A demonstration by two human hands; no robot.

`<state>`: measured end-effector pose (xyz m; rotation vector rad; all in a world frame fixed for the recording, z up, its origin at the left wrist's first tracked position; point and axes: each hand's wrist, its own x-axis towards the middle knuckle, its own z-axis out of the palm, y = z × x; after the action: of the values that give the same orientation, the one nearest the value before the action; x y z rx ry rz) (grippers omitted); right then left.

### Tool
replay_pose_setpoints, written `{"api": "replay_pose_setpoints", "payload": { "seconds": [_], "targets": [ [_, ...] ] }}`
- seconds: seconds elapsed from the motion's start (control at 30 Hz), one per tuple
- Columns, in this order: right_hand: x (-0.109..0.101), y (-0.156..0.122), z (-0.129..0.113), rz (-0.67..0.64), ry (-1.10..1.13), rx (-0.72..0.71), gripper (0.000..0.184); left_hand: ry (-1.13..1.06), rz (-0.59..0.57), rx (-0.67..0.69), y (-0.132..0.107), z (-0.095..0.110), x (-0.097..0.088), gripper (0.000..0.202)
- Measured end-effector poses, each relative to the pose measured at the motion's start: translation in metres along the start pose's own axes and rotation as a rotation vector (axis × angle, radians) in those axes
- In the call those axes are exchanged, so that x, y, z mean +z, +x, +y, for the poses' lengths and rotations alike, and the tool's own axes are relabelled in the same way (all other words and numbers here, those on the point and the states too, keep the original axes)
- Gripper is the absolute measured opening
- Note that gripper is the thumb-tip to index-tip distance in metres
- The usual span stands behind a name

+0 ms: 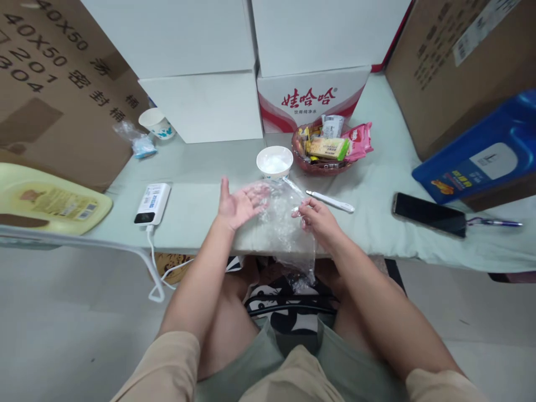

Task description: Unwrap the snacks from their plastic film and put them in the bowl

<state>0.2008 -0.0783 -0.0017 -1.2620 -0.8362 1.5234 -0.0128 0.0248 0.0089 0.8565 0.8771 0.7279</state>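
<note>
A crumpled clear plastic bag [287, 226] hangs between my hands, its lower end drooping past the table's front edge. My right hand [320, 220] pinches the bag's edge between thumb and fingers. My left hand [240, 206] is spread with the thumb up, and its fingertips reach behind or into the bag; which of these, I cannot tell. Just beyond the bag stands a white paper cup [272, 173] with something whitish inside. A slim white pen-like tool [330, 201] lies to the right of the cup.
A reddish bowl [324, 167] holds several wrapped snacks. On the left are a power bank [156, 201] with a cable, another paper cup [156, 124] and a yellow bottle [54, 198]. A phone [429, 214] and blue bottle [481, 148] lie right. White boxes [201, 106] stand behind.
</note>
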Motion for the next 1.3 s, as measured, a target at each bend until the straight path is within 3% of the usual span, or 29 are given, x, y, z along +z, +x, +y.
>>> {"api": "replay_pose_setpoints", "payload": {
  "seconds": [0.1,0.2,0.33,0.47,0.6,0.8,0.97,1.03,1.2,1.3],
  "targets": [
    [-0.002,0.009,0.003,0.141,0.063,0.014,0.042,-0.066,-0.120,-0.087,-0.001,-0.014,0.017,0.062],
    [-0.004,0.012,0.004,0.157,0.098,0.104,0.041,0.088,-0.034,-0.148,-0.002,-0.025,0.029,0.043],
    [-0.003,0.010,0.005,0.058,0.054,0.224,0.032,0.282,0.014,-0.082,-0.005,-0.025,0.031,0.037],
    [0.000,0.002,0.001,0.086,0.005,0.025,0.037,0.486,-0.047,-0.007,-0.023,-0.015,0.024,0.045],
    [-0.004,-0.010,0.000,0.040,-0.003,-0.166,0.040,0.420,-0.162,0.069,-0.037,-0.012,0.016,0.054],
    [-0.019,0.008,0.015,0.254,-0.175,-0.195,0.037,0.354,0.012,0.081,-0.006,-0.025,0.013,0.031],
    [-0.030,0.022,0.022,0.207,-0.585,-0.579,0.008,0.324,0.013,0.086,0.001,-0.028,0.009,0.029],
    [-0.035,0.022,0.025,0.152,-0.705,-0.662,0.012,0.340,-0.024,0.099,0.000,-0.028,0.005,0.032],
    [-0.048,0.023,0.033,0.103,-0.946,-0.680,0.034,0.436,-0.103,0.121,0.002,-0.023,-0.006,0.027],
    [-0.055,0.023,0.035,0.106,-1.002,-0.641,0.036,0.479,-0.184,0.086,0.002,-0.017,-0.011,0.037]
  ]
}}
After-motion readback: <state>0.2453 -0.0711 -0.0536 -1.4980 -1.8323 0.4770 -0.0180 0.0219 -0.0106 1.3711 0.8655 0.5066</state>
